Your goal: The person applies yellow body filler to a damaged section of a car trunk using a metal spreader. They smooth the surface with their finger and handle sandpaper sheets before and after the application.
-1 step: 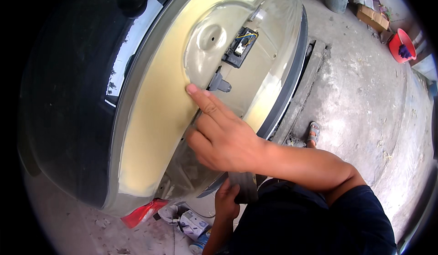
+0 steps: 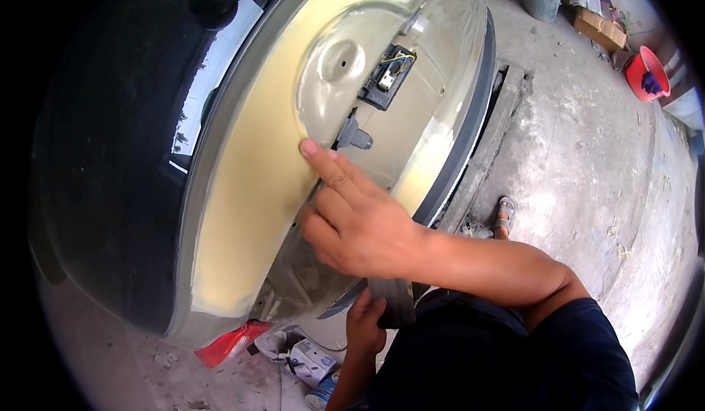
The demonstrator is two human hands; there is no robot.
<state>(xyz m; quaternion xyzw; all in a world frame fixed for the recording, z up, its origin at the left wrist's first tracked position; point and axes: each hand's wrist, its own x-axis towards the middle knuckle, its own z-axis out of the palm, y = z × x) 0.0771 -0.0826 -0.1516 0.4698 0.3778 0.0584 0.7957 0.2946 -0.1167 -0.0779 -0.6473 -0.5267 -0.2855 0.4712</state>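
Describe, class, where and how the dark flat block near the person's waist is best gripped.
Probably by its left edge, coming from the left, with the thumb across the broad face, as the left hand does. The dark flat block has its right side close to the dark shirt, and the right hand covers its upper end.

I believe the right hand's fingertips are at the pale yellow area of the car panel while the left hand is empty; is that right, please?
Not quite: the left hand is not empty; the head view shows it holding a dark flat object. The fingertips of the right hand are indeed at the pale yellow area of the car panel.
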